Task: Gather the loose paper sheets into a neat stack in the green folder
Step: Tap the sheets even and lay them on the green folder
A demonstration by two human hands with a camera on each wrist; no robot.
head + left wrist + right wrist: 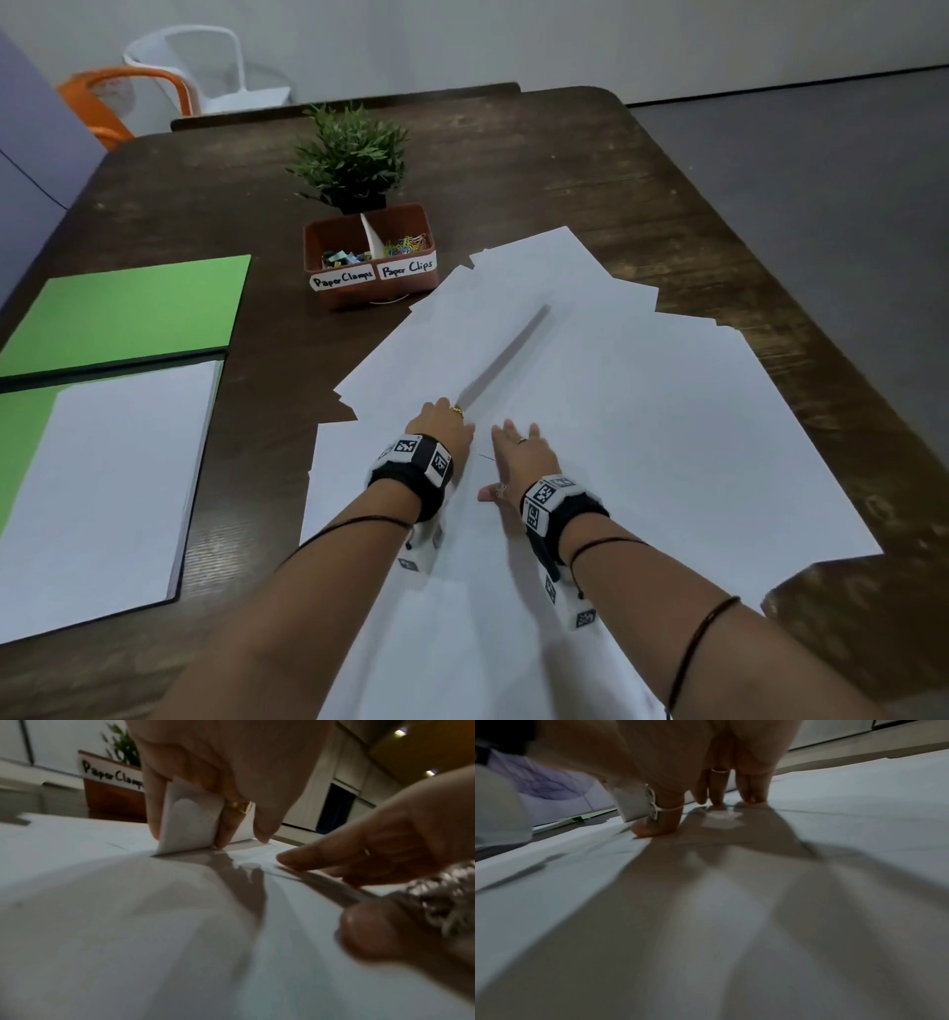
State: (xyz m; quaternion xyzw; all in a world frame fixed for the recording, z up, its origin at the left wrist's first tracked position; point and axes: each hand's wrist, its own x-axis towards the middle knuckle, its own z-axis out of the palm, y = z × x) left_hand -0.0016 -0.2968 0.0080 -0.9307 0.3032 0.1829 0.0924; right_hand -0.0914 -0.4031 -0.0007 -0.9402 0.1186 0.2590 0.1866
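Loose paper sheets (590, 411) fan across the worktop (513, 169) from 6 to 1 o'clock — thin, limp, slick on one another. Left hand (444, 426) pinches a lifted sheet edge (190, 821) between curled fingers; right hand (518, 455) presses beside it, fingers straight. Green folder (128, 308) lies open at 9 o'clock, a squared stack (102, 488) inside. Best taken, I judge, by sweeping edges together — not lifting singly.

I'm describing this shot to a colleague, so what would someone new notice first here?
First, the loose paper sheets fanned across the right of the dark table, with the left hand lifting a sheet's edge and the right hand pressing flat beside it. Then the green folder open at left with a neat stack, and the labelled clip box.
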